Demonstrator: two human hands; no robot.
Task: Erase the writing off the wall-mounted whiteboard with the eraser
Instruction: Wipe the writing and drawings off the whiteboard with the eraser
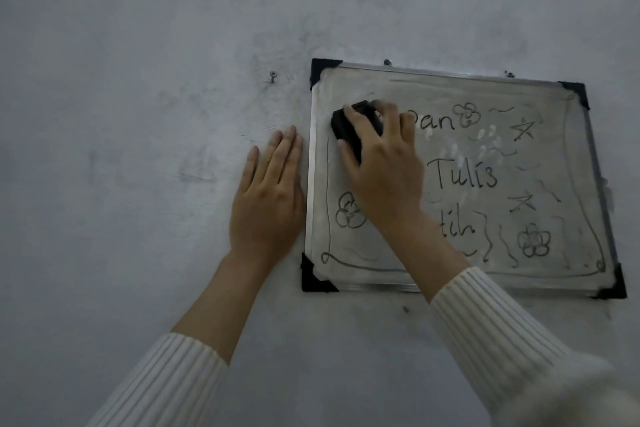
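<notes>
Wall (138, 45) | right hand (384, 170) presses eraser (349, 128) (whiteboard (450, 274)) | left hand (266, 198) flat

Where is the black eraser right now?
In the head view, the black block eraser sits pressed against the upper-left area of the metal-framed whiteboard, gripped under the right hand, just left of the handwritten letters "an".

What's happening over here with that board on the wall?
A person is wiping a small metal-framed whiteboard hung on a grey wall. The right hand presses a black block eraser near the board's upper left corner, where the surface looks smeared clean. The left hand lies flat on the wall beside the frame. The word "Tulis", flowers and stars remain.
</notes>
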